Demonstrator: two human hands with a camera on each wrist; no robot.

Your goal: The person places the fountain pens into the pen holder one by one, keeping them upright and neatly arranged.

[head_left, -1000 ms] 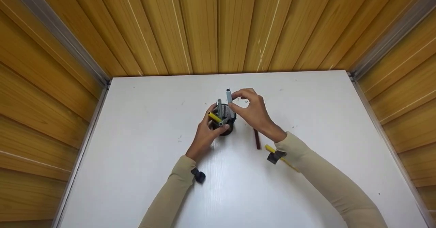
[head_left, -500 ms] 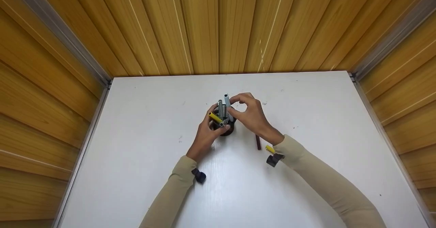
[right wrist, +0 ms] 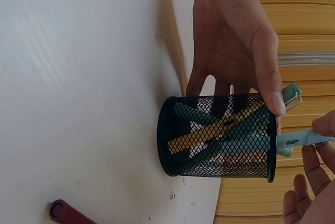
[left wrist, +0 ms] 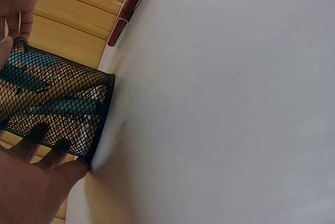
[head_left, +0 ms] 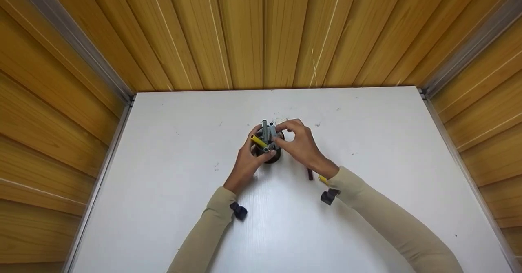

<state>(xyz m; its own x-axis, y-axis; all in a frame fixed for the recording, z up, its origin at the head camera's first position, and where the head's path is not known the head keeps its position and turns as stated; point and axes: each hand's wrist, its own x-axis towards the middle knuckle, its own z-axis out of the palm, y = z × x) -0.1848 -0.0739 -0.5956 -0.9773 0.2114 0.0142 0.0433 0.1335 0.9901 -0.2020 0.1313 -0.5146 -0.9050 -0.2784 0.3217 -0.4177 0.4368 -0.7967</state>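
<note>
My left hand (head_left: 244,158) grips a black mesh pen holder (right wrist: 225,137) round its side, with the thumb near the rim in the right wrist view. Inside it stand a yellow pen (head_left: 258,141) and several grey-green pens (head_left: 264,130), leaning at different angles. At the mouth of the holder, my right hand (head_left: 302,144) pinches a light blue pen (right wrist: 294,140) between thumb and fingers. Its lower end is in the holder and its top sticks out above the rim. The left wrist view shows the mesh wall (left wrist: 57,98) close up, with fingers behind it.
A dark red pen (head_left: 310,174) lies on the white table (head_left: 183,142) below my right wrist. Beside it, a yellow pen (head_left: 323,179) is mostly covered by the right sleeve. Wood-grained panels (head_left: 244,32) stand along the back and both sides.
My right hand has come down with the light blue pen, which has gone from above the rim to down inside the holder. My left hand keeps its grip in the same place.
</note>
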